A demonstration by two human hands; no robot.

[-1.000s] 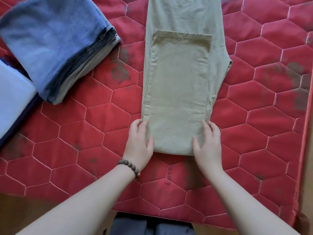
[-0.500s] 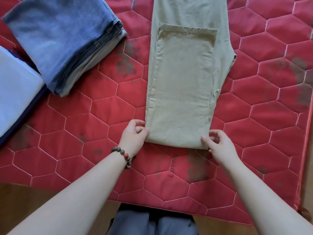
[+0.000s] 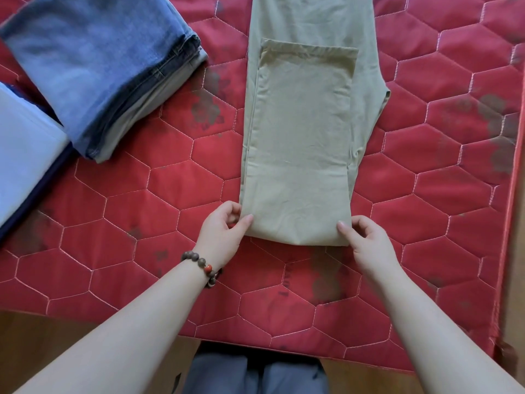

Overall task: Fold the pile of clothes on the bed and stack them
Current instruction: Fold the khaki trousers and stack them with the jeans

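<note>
We are pinching the near folded edge of the trousers (image 3: 298, 137), lying mid-bed (image 3: 142, 209), with our left hand (image 3: 224, 234) and right hand (image 3: 366, 245), thumbs on top, and uneven lifting is risking the loose upper layer sliding askew.

- Quilted red bed cover (image 3: 147, 200): red, pale stitching in a hexagon pattern, dark grey blotches scattered.
- Folded khaki-green cotton trousers (image 3: 301, 143): plain, no print.
- Folded blue denim jeans (image 3: 93, 61): faded mid-blue, darker hems.
- Folded white cloth (image 3: 25, 155): white over a navy edge.
- Beaded wrist bracelet (image 3: 203, 265): brown beads, one red.
</note>
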